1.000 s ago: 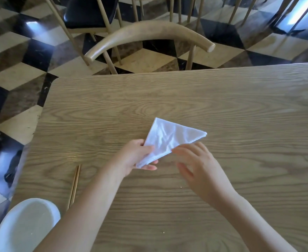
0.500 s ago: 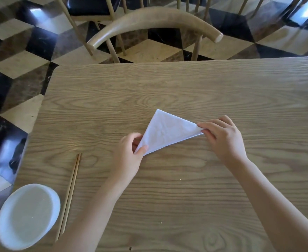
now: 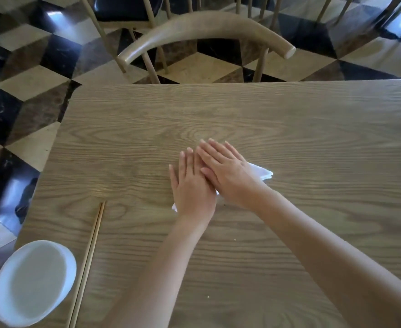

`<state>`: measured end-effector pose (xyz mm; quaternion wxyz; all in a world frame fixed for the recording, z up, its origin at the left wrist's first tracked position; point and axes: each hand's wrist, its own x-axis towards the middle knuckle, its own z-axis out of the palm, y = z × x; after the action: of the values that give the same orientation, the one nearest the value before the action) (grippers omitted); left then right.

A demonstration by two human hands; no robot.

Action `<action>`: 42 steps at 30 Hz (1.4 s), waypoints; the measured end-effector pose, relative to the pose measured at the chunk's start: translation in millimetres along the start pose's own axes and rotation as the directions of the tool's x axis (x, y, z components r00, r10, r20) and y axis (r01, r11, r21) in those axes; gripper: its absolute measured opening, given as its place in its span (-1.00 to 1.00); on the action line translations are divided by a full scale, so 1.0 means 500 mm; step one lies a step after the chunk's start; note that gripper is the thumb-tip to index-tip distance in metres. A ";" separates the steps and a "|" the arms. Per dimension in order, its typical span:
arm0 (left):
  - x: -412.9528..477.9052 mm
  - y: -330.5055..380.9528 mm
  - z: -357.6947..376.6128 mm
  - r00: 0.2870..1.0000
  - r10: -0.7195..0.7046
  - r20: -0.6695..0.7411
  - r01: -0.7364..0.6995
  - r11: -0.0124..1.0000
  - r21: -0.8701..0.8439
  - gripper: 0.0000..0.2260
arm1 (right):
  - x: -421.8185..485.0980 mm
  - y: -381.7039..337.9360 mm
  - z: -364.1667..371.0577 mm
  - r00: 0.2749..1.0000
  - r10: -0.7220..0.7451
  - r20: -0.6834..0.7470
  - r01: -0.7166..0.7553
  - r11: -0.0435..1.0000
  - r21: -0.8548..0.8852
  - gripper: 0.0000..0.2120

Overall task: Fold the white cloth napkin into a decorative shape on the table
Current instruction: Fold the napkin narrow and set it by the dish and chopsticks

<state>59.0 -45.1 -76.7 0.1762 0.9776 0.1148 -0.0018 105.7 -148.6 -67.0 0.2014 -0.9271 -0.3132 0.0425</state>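
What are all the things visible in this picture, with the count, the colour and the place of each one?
table: one, light-brown wood, fills the near view
napkin: one, white, table centre, mostly covered
chopsticks: one pair, light wood, table's near left
bowl: one, white, near-left table corner, beside the chopsticks
chair: one, light wood, behind the table's far edge
second chair: one, black seat, farther back, top edge
floor: black, beige and brown tiles, around the table
left hand: one, flat on the napkin, fingers straight
right hand: one, flat on the napkin, overlapping the left
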 end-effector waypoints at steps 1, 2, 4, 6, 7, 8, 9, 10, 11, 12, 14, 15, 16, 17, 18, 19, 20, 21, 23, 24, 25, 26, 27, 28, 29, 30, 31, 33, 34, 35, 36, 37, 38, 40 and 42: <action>-0.002 -0.005 0.013 0.999 -0.024 0.026 0.022 0.998 0.063 -0.41 | 0.002 0.010 0.015 0.996 -0.041 0.081 0.045 0.998 -0.046 -0.38; -0.004 -0.010 0.022 0.999 -0.023 0.049 0.018 0.993 0.115 -0.43 | -0.002 0.023 0.024 0.991 -0.064 0.119 0.074 0.993 -0.089 -0.36; -0.005 -0.017 0.031 0.997 0.001 0.082 -0.015 0.987 0.161 -0.40 | -0.013 0.047 0.024 0.987 -0.097 0.128 0.117 0.980 -0.163 -0.38; -0.005 -0.026 0.027 0.997 0.033 0.063 -0.042 0.988 0.148 -0.40 | -0.024 0.058 0.015 0.984 -0.108 0.140 0.135 0.971 -0.196 -0.40; -0.005 -0.034 0.025 0.998 0.045 0.043 -0.050 0.989 0.137 -0.41 | -0.028 0.063 0.011 0.984 -0.104 0.144 0.134 0.967 -0.219 -0.41; -0.008 -0.044 0.022 0.998 0.049 0.029 -0.052 0.991 0.126 -0.41 | -0.036 0.071 0.006 0.985 -0.100 0.144 0.133 0.961 -0.243 -0.42; -0.012 -0.054 0.018 0.998 0.057 0.024 -0.059 0.992 0.113 -0.40 | -0.046 0.084 0.000 0.984 -0.093 0.150 0.130 0.956 -0.261 -0.43; -0.017 -0.067 0.014 0.997 0.068 0.025 -0.070 0.993 0.098 -0.40 | -0.060 0.101 -0.007 0.985 -0.082 0.150 0.122 0.953 -0.277 -0.44; -0.019 -0.079 0.011 0.996 0.082 0.025 -0.084 0.993 0.082 -0.41 | -0.075 0.121 -0.015 0.987 -0.060 0.148 0.101 0.952 -0.288 -0.45; -0.019 -0.088 0.007 0.995 0.097 0.024 -0.098 0.993 0.070 -0.42 | -0.091 0.141 -0.024 0.989 -0.035 0.142 0.076 0.952 -0.296 -0.46; -0.015 -0.102 0.004 0.991 0.133 0.002 -0.133 0.990 0.054 -0.43 | -0.111 0.167 -0.036 0.989 0.009 0.151 0.037 0.954 -0.296 -0.48; -0.013 -0.104 0.001 0.989 0.147 -0.015 -0.146 0.988 0.039 -0.44 | -0.114 0.173 -0.040 0.987 0.024 0.161 0.025 0.956 -0.293 -0.48; -0.013 -0.102 -0.002 0.988 0.150 -0.025 -0.150 0.989 0.009 -0.46 | -0.114 0.177 -0.042 0.985 0.031 0.167 0.019 0.958 -0.286 -0.48; -0.013 -0.097 -0.007 0.988 0.148 -0.040 -0.149 0.988 -0.036 -0.48 | -0.115 0.177 -0.043 0.984 0.040 0.176 0.010 0.961 -0.275 -0.49; -0.013 -0.090 -0.015 0.987 0.146 -0.070 -0.152 0.984 -0.093 -0.53 | -0.114 0.176 -0.044 0.983 0.047 0.176 0.001 0.965 -0.261 -0.49; -0.012 -0.081 -0.025 0.987 0.126 -0.095 -0.141 0.976 -0.167 -0.59 | -0.113 0.173 -0.043 0.984 0.053 0.170 -0.010 0.969 -0.247 -0.50; -0.010 -0.070 -0.041 0.993 0.093 -0.074 -0.109 0.959 -0.260 -0.67 | -0.113 0.171 -0.043 0.986 0.054 0.156 -0.017 0.973 -0.228 -0.50; -0.008 -0.060 -0.055 0.999 0.047 -0.007 -0.046 0.931 -0.363 -0.76 | -0.112 0.167 -0.045 0.988 0.056 0.145 -0.025 0.979 -0.204 -0.51; 0.002 -0.045 -0.076 0.984 -0.042 0.174 0.127 0.846 -0.517 -0.82 | -0.108 0.159 -0.050 0.993 0.053 0.109 -0.035 0.987 -0.158 -0.51; 0.009 -0.041 -0.085 0.963 -0.086 0.256 0.219 0.804 -0.553 -0.76 | -0.106 0.152 -0.053 0.995 0.052 0.083 -0.040 0.990 -0.134 -0.52; 0.015 -0.039 -0.092 0.939 -0.122 0.322 0.296 0.766 -0.571 -0.70 | -0.103 0.142 -0.058 0.997 0.049 0.057 -0.042 0.992 -0.117 -0.55; 0.020 -0.036 -0.100 0.918 -0.140 0.371 0.347 0.737 -0.580 -0.69 | -0.101 0.133 -0.061 0.999 0.040 0.028 -0.037 0.993 -0.112 -0.59; 0.025 -0.035 -0.106 0.905 -0.135 0.404 0.366 0.732 -0.575 -0.73 | -0.099 0.124 -0.064 0.999 0.043 0.010 -0.042 0.993 -0.108 -0.61; 0.027 -0.035 -0.112 0.905 -0.106 0.411 0.346 0.746 -0.568 -0.81 | -0.098 0.117 -0.065 0.999 0.048 0.003 -0.048 0.994 -0.102 -0.63; 0.024 -0.036 -0.117 0.915 -0.061 0.399 0.302 0.761 -0.574 -0.85 | -0.098 0.108 -0.069 0.998 0.061 0.009 -0.060 0.995 -0.083 -0.66; 0.019 -0.036 -0.122 0.928 -0.012 0.373 0.250 0.762 -0.598 -0.88 | -0.098 0.102 -0.074 0.996 0.089 0.020 -0.088 0.996 -0.033 -0.71; 0.012 -0.037 -0.130 0.939 0.041 0.342 0.195 0.755 -0.625 -0.93 | -0.098 0.096 -0.084 0.989 0.144 0.037 -0.146 0.987 0.060 -0.78; -0.008 -0.040 -0.147 0.946 0.144 0.289 0.091 0.740 -0.667 -0.96 | -0.095 0.088 -0.107 0.964 0.246 0.103 -0.266 0.916 0.301 -0.81; -0.017 -0.044 -0.154 0.945 0.193 0.266 0.042 0.733 -0.679 -0.93 | -0.095 0.084 -0.116 0.960 0.257 0.115 -0.281 0.876 0.391 -0.77; -0.024 -0.051 -0.160 0.942 0.231 0.244 0.001 0.724 -0.689 -0.92 | -0.095 0.080 -0.124 0.962 0.244 0.123 -0.274 0.857 0.436 -0.74; -0.029 -0.058 -0.167 0.940 0.259 0.221 -0.037 0.722 -0.690 -0.92 | -0.097 0.073 -0.131 0.966 0.222 0.134 -0.259 0.852 0.456 -0.72; -0.033 -0.065 -0.175 0.941 0.276 0.195 -0.069 0.722 -0.688 -0.92 | -0.098 0.066 -0.136 0.970 0.200 0.136 -0.241 0.854 0.462 -0.71; -0.036 -0.071 -0.184 0.944 0.283 0.172 -0.091 0.722 -0.686 -0.92 | -0.099 0.057 -0.138 0.973 0.191 0.127 -0.229 0.853 0.470 -0.70; -0.047 -0.083 -0.200 0.946 0.274 0.176 -0.074 0.707 -0.704 -0.89 | -0.093 0.041 -0.137 0.978 0.197 0.070 -0.205 0.844 0.496 -0.69; -0.071 -0.095 -0.208 0.947 0.242 0.214 -0.019 0.704 -0.710 -0.86 | -0.081 0.018 -0.130 0.978 0.209 0.022 -0.192 0.847 0.496 -0.77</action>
<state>9.7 26.2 6.0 0.5472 0.8322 0.0094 -0.0893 92.0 -201.9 -12.9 0.4316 -0.8726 -0.1901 0.1270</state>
